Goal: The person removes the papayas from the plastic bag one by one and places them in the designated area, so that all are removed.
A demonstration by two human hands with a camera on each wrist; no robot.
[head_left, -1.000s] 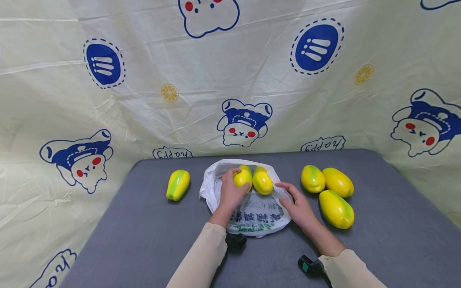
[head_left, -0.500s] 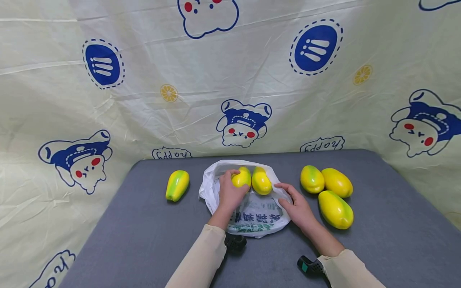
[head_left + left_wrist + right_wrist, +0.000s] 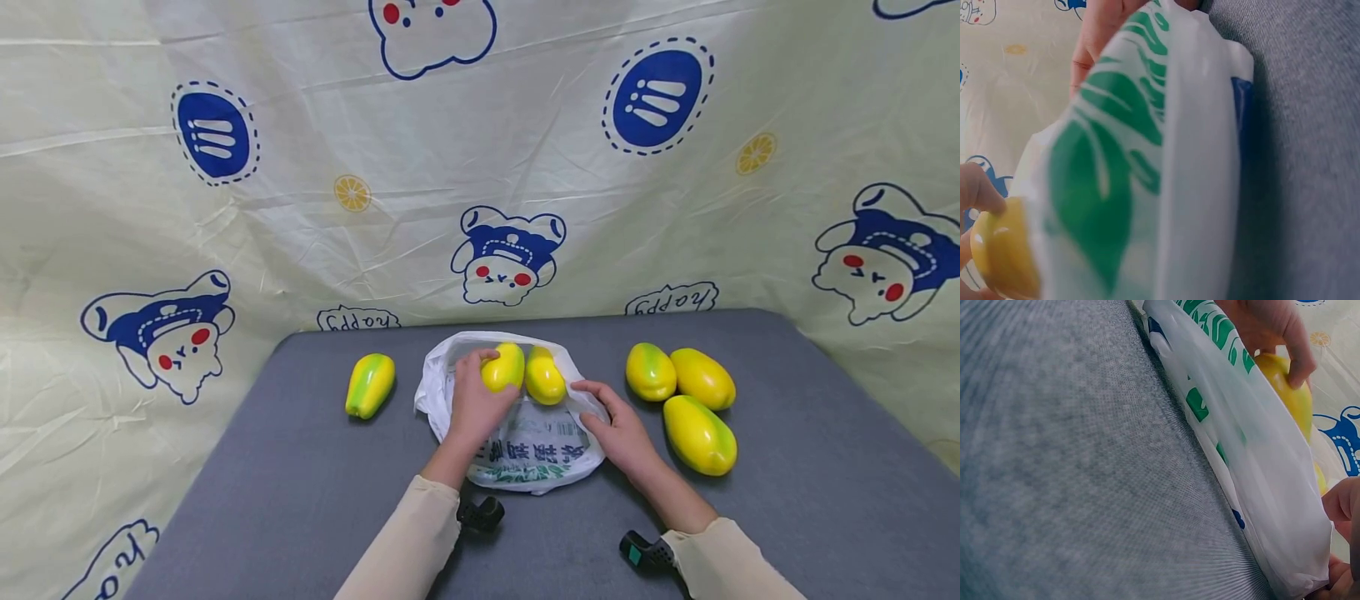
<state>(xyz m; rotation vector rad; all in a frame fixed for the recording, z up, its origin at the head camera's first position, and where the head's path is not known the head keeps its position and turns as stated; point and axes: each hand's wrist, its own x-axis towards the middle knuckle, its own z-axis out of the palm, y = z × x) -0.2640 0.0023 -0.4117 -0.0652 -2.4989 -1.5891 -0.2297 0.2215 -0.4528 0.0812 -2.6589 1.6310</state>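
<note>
My left hand [image 3: 480, 400] grips a yellow-green papaya [image 3: 504, 367] inside the mouth of a white plastic bag [image 3: 540, 429]. Fingers and thumb curl round the fruit's near and left sides. Just right of it, a second papaya [image 3: 545, 377] lies in the bag. At the bag's right edge, my right hand [image 3: 618, 425] pinches the rim between thumb and fingers. The left wrist view has the bag's green-printed wall [image 3: 1104, 156] hiding much of the held papaya [image 3: 1007, 253]. In the right wrist view, the left hand [image 3: 1275, 328] holds that papaya [image 3: 1288, 394] behind the bag.
One papaya [image 3: 371, 386] lies on the grey table [image 3: 300, 492], left of the bag. To the right, three more are grouped: a back-left papaya [image 3: 651, 372], a back-right papaya [image 3: 703, 379] and a front papaya [image 3: 701, 435]. A printed curtain [image 3: 300, 250] hangs behind the table.
The left hand has raised the held papaya slightly, and its wrist has shifted a little left. The right hand stays at the bag's rim; the other papayas have not moved.
</note>
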